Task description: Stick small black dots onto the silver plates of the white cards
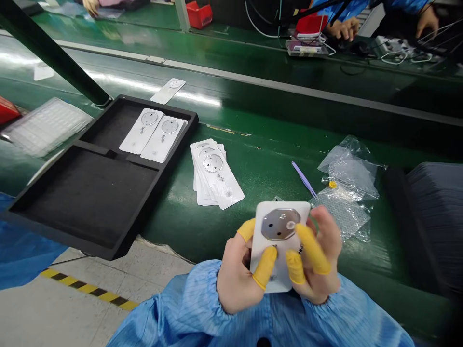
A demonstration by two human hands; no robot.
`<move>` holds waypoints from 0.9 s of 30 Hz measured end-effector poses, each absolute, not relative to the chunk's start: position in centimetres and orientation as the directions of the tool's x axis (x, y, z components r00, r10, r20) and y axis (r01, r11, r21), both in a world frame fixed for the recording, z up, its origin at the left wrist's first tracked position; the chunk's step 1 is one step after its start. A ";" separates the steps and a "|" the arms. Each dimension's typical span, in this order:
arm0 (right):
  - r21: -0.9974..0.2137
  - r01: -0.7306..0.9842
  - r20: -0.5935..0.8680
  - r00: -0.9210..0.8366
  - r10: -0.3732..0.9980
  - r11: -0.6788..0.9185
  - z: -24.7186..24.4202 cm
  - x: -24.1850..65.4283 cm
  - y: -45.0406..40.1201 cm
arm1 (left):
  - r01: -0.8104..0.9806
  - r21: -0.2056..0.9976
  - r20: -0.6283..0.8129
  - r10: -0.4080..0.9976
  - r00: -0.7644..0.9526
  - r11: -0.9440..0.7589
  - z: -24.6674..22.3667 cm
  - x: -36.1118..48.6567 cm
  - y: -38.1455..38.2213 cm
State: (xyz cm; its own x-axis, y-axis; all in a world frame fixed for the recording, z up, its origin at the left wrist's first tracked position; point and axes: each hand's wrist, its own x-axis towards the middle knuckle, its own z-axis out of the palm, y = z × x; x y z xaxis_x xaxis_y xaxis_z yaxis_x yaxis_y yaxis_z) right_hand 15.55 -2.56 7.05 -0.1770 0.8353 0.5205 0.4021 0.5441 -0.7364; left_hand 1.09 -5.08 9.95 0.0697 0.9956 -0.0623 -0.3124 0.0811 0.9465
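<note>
A white rounded panel [262,241] with a silvery octagon and small dark holes is held up in front of my body. My left hand [240,270] grips its left side, the yellow-cotted thumb on the face. My right hand [318,260] is at its right side, thumb on the face and index fingertip at the octagon's right edge by a small pale ring [291,225]. The other right fingers are raised past the edge. A fanned stack of similar panels [220,180] lies on the green bench. Purple tweezers [304,178] lie beyond my right hand.
A black divided tray [83,193] at left holds several panels [159,137] in its far section. One panel [168,91] lies beyond it. Clear plastic bags [347,188] and a dark ridged stack [434,217] are at right. Co-workers' hands [343,30] show across the bench.
</note>
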 end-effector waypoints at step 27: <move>-0.794 0.555 -0.036 -0.448 0.893 0.246 5.7 13.4 1.9 | 0.438 0.887 0.138 0.825 -0.547 0.142 5.1 -11.1 12.0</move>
State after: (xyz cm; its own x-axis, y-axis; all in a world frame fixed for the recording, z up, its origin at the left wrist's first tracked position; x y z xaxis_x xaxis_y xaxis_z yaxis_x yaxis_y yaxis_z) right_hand 13.44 1.89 5.66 -0.4481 0.8932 -0.0365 0.5554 0.2462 -0.7943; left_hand -11.13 11.96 5.07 -0.5473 0.8255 0.1382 0.4384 0.1420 0.8875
